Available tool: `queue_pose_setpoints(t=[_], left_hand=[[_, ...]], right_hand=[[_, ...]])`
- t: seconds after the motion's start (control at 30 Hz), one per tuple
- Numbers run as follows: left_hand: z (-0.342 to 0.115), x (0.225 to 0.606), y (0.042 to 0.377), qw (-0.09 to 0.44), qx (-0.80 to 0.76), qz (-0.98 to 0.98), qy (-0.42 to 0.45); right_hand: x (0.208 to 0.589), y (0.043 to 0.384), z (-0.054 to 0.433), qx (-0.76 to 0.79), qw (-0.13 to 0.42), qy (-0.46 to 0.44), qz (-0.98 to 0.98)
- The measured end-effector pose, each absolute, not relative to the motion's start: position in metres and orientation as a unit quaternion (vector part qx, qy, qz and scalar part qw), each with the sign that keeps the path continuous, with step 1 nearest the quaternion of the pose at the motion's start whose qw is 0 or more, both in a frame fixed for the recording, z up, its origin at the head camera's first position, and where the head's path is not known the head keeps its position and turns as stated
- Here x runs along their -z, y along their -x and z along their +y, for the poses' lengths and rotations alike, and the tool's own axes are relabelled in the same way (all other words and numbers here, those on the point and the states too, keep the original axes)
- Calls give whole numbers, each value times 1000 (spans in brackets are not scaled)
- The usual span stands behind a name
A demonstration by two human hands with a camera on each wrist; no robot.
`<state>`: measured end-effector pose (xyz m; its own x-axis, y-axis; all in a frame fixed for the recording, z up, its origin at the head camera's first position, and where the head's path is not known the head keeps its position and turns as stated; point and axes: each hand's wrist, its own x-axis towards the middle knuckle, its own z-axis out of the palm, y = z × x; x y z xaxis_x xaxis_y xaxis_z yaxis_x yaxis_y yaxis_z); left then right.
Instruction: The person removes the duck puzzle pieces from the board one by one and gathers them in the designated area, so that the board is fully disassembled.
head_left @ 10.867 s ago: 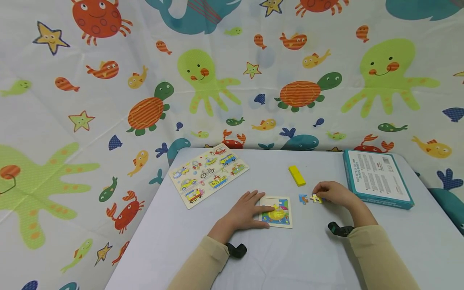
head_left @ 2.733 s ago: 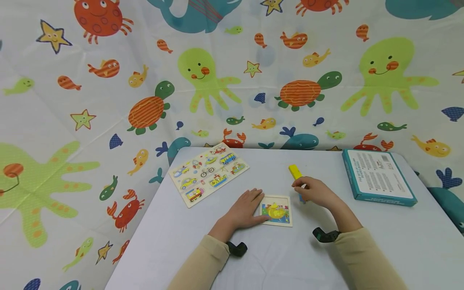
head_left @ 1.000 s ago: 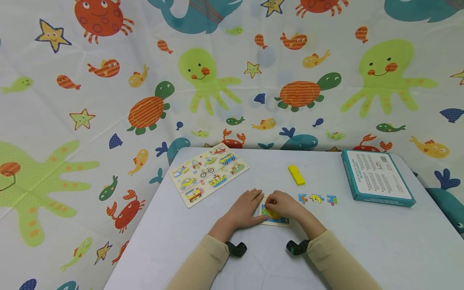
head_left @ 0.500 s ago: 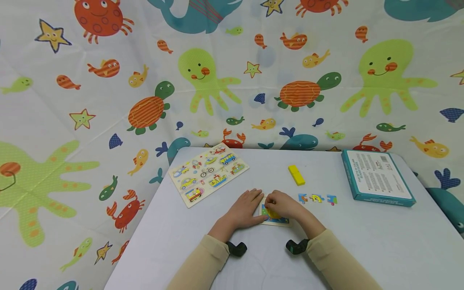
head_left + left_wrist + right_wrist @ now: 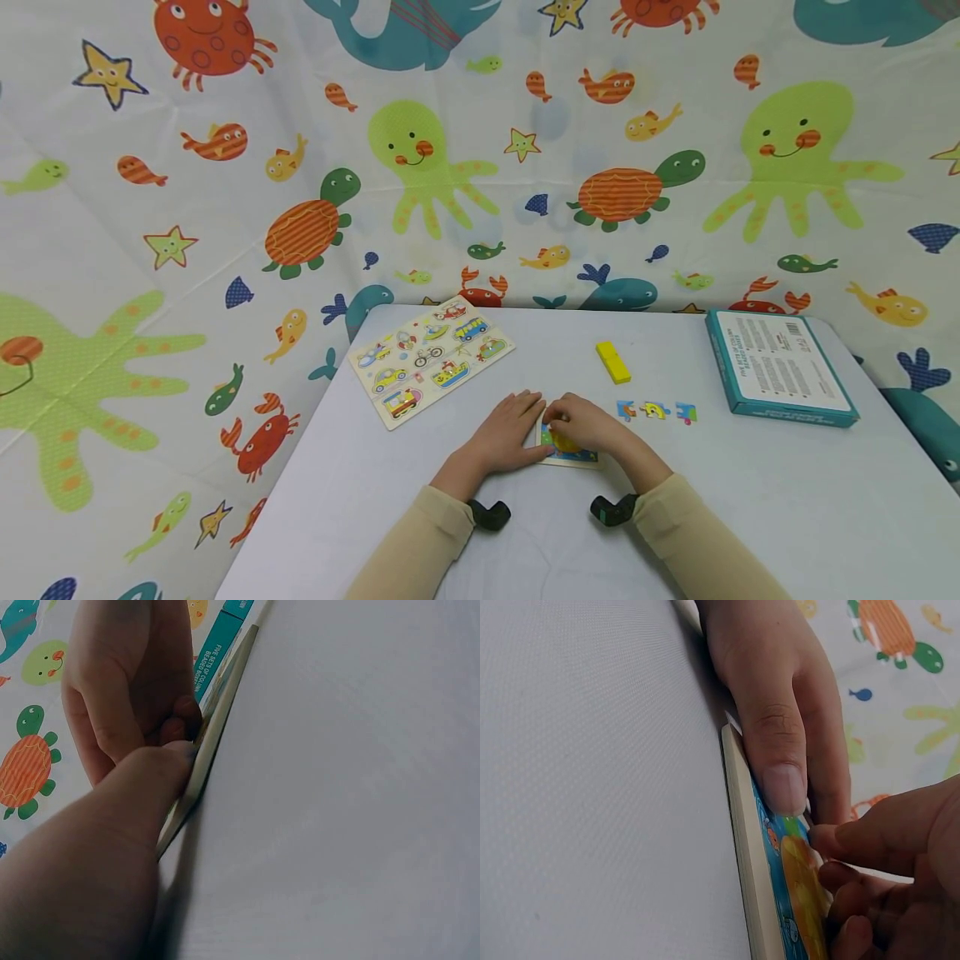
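A small wooden-framed jigsaw puzzle (image 5: pixel 577 458) with a yellow picture lies on the table in the head view. My left hand (image 5: pixel 501 437) rests along its left side with straight fingers, its thumb on the puzzle's surface. Over the upper part of the puzzle, my right hand (image 5: pixel 585 419) has curled fingers with the fingertips brought down onto the picture. In the right wrist view, the right thumb and fingers (image 5: pixel 885 840) touch the puzzle (image 5: pixel 799 900); whether they pinch a piece is hidden. Three loose puzzle pieces (image 5: pixel 655 410) lie in a row to the right.
A wooden vehicle picture board (image 5: pixel 431 360) lies at the table's back left. Behind the loose pieces is a yellow block (image 5: pixel 613 362). A teal box (image 5: pixel 782 367) with a white label occupies the back right, and a sea-animal cloth (image 5: pixel 480 167) hangs behind the table.
Since 10.9 s ago, a third loose piece shows at the row's right end. My right hand has moved left from the pieces onto the puzzle. Over the last second it has barely shifted.
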<state>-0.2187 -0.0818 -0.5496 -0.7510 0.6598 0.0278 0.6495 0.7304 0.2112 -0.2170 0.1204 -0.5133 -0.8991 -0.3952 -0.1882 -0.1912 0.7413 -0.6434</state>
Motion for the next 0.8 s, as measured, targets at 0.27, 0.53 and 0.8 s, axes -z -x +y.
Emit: queue_pose_setpoints(t=[0.27, 0.53, 0.8], left_hand=[[-82, 551, 219, 17, -106, 928, -356], [-82, 551, 220, 26, -108, 929, -353], [-82, 549, 219, 33, -111, 930, -348]], right_hand=[[513, 217, 120, 329, 163, 163, 916], [513, 218, 122, 361, 178, 144, 904], [512, 218, 122, 372, 181, 140, 900]])
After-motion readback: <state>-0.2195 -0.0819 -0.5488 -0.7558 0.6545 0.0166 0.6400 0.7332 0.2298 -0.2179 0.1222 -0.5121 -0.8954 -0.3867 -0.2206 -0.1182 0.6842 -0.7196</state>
